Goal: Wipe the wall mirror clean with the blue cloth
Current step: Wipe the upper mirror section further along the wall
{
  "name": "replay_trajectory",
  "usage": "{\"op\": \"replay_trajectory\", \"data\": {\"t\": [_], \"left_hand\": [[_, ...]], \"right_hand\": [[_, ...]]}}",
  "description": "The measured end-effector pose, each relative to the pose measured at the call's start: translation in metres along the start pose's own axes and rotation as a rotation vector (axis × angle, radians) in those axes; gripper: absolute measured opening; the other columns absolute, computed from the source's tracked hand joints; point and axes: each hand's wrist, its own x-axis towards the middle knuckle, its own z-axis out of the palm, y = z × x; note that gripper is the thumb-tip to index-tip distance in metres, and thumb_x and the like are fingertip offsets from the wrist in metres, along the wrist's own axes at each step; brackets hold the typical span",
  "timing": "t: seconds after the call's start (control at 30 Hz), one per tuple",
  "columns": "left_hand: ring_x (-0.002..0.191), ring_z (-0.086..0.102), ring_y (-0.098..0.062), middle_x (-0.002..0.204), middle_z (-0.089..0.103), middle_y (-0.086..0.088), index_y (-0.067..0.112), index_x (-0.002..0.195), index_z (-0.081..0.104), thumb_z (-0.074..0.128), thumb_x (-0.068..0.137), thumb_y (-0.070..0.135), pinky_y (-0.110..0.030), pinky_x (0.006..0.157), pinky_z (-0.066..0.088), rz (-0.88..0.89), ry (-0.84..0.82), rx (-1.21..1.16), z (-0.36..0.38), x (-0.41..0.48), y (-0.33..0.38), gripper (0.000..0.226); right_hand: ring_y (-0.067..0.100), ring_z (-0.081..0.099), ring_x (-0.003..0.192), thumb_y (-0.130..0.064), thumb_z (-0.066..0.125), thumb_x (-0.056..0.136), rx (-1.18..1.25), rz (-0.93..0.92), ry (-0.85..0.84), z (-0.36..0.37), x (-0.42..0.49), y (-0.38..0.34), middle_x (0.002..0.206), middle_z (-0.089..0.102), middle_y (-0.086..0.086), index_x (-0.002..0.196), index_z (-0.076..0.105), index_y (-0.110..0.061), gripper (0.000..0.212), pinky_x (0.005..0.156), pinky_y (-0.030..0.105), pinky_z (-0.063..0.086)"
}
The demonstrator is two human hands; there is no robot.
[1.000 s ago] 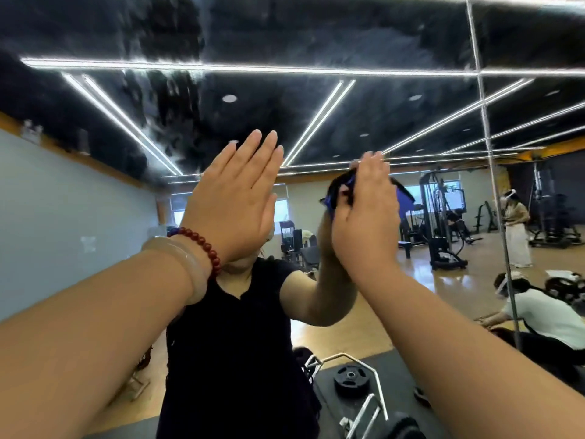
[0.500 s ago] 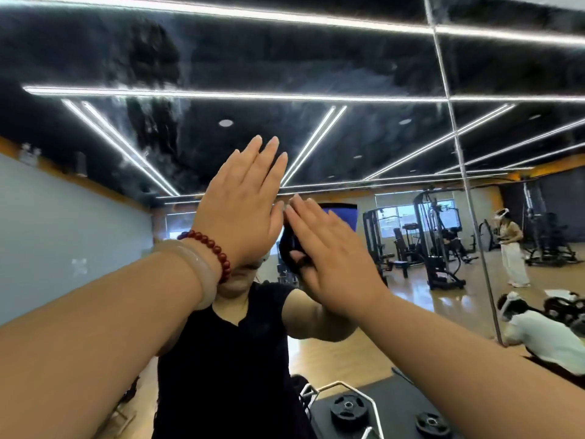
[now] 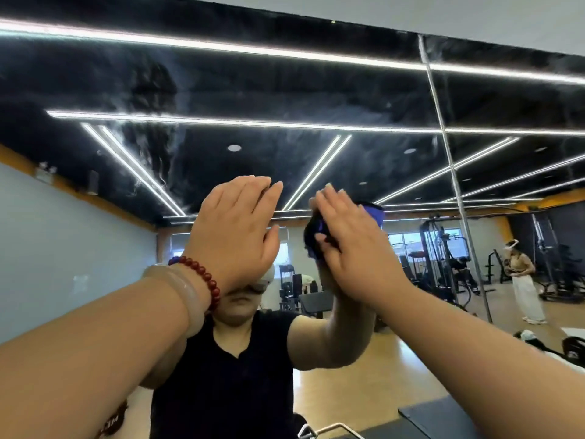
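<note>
Head: blue cloth [image 3: 375,213] under right fingers [image 3: 336,211]

Blue cloth [image 3: 375,211] mostly behind right hand [image 3: 356,251]

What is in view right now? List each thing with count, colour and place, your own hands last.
large wall mirror: one, two panels joined at a metal seam right of centre, hazy smears across the upper part
blue cloth: one, blue, pressed on the mirror under the right hand
white wall strip: one, above the mirror's top edge
black gym machine: several, black, reflected at right
standing person in white trousers: one, reflected at far right
dark red bead bracelet: one, on the left wrist
pale translucent bangle: one, on the left wrist beside the beads
left hand: raised at the glass, fingers nearly straight, holds nothing
right hand: flat, fingers straight, presses the cloth
</note>
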Motion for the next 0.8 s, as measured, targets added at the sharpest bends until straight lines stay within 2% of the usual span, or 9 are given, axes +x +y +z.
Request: {"op": "replay_trajectory", "data": {"t": [0.1, 0.17, 0.23, 0.3, 0.37, 0.43, 0.6, 0.67, 0.8], "left_hand": [[0.145, 0.022, -0.029, 0.156, 0.029, -0.012, 0.011, 0.148, 0.034, 0.023, 0.09, 0.044, -0.045, 0.118, 0.02, -0.021, -0.027, 0.074, -0.005, 0.022, -0.001, 0.068], [0.149, 0.007, -0.026, 0.161, 0.013, -0.009, 0.012, 0.153, 0.019, 0.012, 0.091, 0.047, -0.042, 0.121, 0.01, -0.029, -0.04, 0.098, -0.004, 0.037, 0.0, 0.071], [0.149, 0.001, -0.023, 0.162, 0.007, -0.007, 0.014, 0.154, 0.012, 0.01, 0.092, 0.048, -0.04, 0.121, 0.004, -0.055, -0.028, 0.078, -0.002, 0.052, 0.002, 0.071], [0.149, -0.002, -0.022, 0.163, 0.003, -0.006, 0.015, 0.155, 0.009, 0.011, 0.096, 0.047, -0.038, 0.12, 0.0, -0.071, -0.011, 0.047, 0.003, 0.062, 0.007, 0.067], [0.149, -0.007, -0.021, 0.163, -0.003, -0.005, 0.016, 0.155, 0.003, 0.01, 0.097, 0.048, -0.038, 0.12, -0.003, -0.086, -0.029, 0.029, 0.009, 0.068, 0.012, 0.067], [0.149, -0.009, -0.021, 0.162, -0.006, -0.005, 0.015, 0.154, -0.001, 0.006, 0.096, 0.047, -0.039, 0.12, -0.004, -0.087, -0.046, 0.067, 0.016, 0.067, 0.017, 0.067], [0.149, 0.0, -0.023, 0.163, 0.004, -0.007, 0.014, 0.155, 0.008, 0.005, 0.09, 0.05, -0.041, 0.12, -0.001, -0.097, -0.035, 0.113, 0.019, 0.066, 0.018, 0.074], [0.15, 0.001, -0.023, 0.162, 0.005, -0.007, 0.014, 0.155, 0.009, 0.007, 0.09, 0.05, -0.041, 0.12, 0.0, -0.093, -0.032, 0.109, 0.019, 0.067, 0.02, 0.074], [0.149, 0.0, -0.021, 0.162, 0.005, -0.006, 0.015, 0.155, 0.01, 0.007, 0.09, 0.05, -0.04, 0.119, -0.001, -0.096, -0.038, 0.091, 0.019, 0.067, 0.021, 0.073]], "right_hand": [[0.024, 0.013, 0.149, -0.024, 0.042, 0.102, 0.058, 0.47, 0.156, -0.022, 0.042, 0.044, 0.162, 0.017, 0.008, 0.153, 0.022, -0.012, 0.056, 0.121, 0.041, 0.015], [0.025, 0.011, 0.15, -0.024, 0.041, 0.102, 0.006, 0.607, 0.209, -0.022, 0.054, 0.04, 0.162, 0.014, 0.009, 0.154, 0.019, -0.011, 0.058, 0.121, 0.043, 0.016], [0.023, 0.016, 0.148, -0.023, 0.044, 0.099, 0.008, 0.435, 0.2, -0.009, 0.049, 0.019, 0.161, 0.019, 0.008, 0.153, 0.022, -0.013, 0.059, 0.121, 0.041, 0.018], [0.022, 0.024, 0.146, -0.029, 0.043, 0.094, 0.016, 0.072, 0.082, -0.001, 0.034, 0.003, 0.158, 0.028, 0.006, 0.151, 0.03, -0.015, 0.06, 0.12, 0.041, 0.02], [0.02, 0.023, 0.147, -0.038, 0.035, 0.093, -0.02, -0.167, -0.048, -0.007, 0.032, 0.016, 0.159, 0.026, 0.004, 0.152, 0.03, -0.016, 0.063, 0.12, 0.038, 0.016], [0.02, 0.02, 0.148, -0.04, 0.033, 0.097, -0.045, -0.108, -0.029, -0.019, 0.045, 0.045, 0.16, 0.024, 0.004, 0.153, 0.028, -0.016, 0.061, 0.121, 0.04, 0.017], [0.028, 0.019, 0.147, -0.029, 0.039, 0.103, -0.024, 0.451, 0.172, -0.032, 0.077, 0.076, 0.161, 0.017, 0.01, 0.153, 0.023, -0.011, 0.056, 0.119, 0.043, 0.017], [0.026, 0.023, 0.145, -0.029, 0.043, 0.1, -0.039, 0.371, 0.184, -0.021, 0.073, 0.058, 0.16, 0.02, 0.009, 0.152, 0.026, -0.012, 0.057, 0.118, 0.044, 0.022], [0.022, 0.023, 0.147, -0.035, 0.041, 0.095, -0.036, -0.119, 0.014, -0.006, 0.044, 0.026, 0.16, 0.025, 0.005, 0.152, 0.03, -0.016, 0.061, 0.12, 0.038, 0.016]]}}
